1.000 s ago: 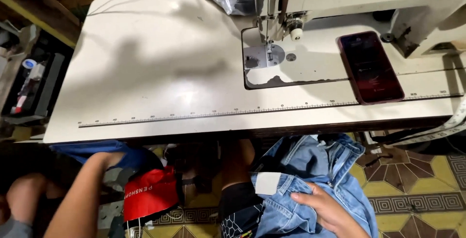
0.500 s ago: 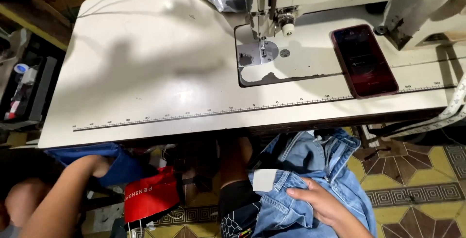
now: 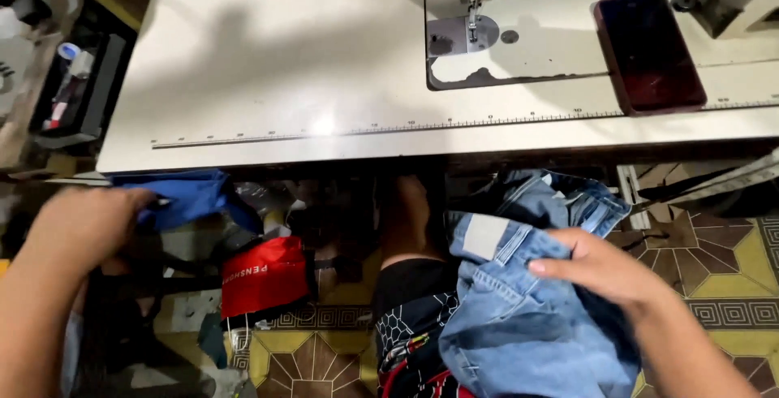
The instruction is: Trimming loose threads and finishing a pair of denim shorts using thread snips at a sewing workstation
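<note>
My right hand [image 3: 604,268] rests on a pair of light blue jeans [image 3: 519,317] lying across my lap, its fingers closed around a fold of the denim near a pale patch at the waistband. My left hand [image 3: 81,223] is low at the left, under the table edge, gripping a bright blue cloth [image 3: 191,195]. Above both hands stretches the white sewing table [image 3: 284,65], with the sewing machine's needle and metal plate [image 3: 466,33] at the top.
A dark phone [image 3: 649,51] lies on the table's right side. A red bag [image 3: 264,275] hangs below the table between my hands. A tray of small items [image 3: 73,94] sits left of the table. Patterned floor tiles [image 3: 722,276] show at lower right.
My left hand has risen from the floor area and taken hold of the blue cloth. My right hand has slid up the jeans. The view has tilted downward and closer.
</note>
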